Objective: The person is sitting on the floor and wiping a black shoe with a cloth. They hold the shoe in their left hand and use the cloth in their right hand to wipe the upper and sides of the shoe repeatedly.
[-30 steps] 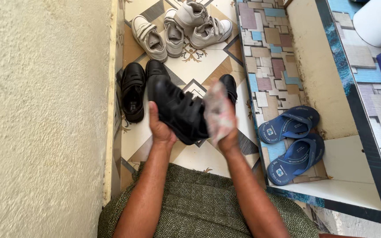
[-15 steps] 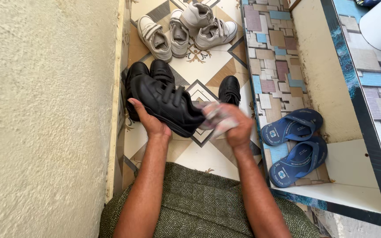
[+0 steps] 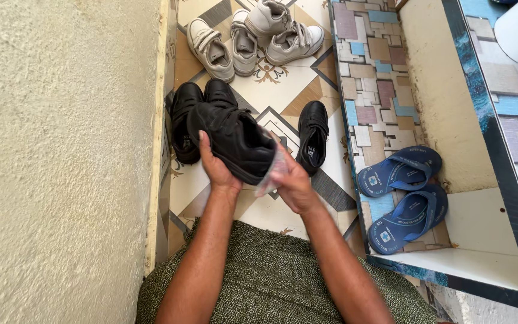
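Note:
My left hand grips a black shoe from beneath, holding it tilted above the patterned floor tiles. My right hand presses a small pale cloth against the shoe's near end. Two more black shoes lie on the floor just behind the held one, at the left by the wall. A further black shoe lies to the right of my hands.
Several grey-white sneakers sit at the far end of the floor. A pair of blue flip-flops rests on a tiled step at right. A rough plaster wall runs along the left. My green-clad lap fills the bottom.
The held shoe has swung left and tipped. My right hand with the cloth moved from the shoe's right side down to its near end.

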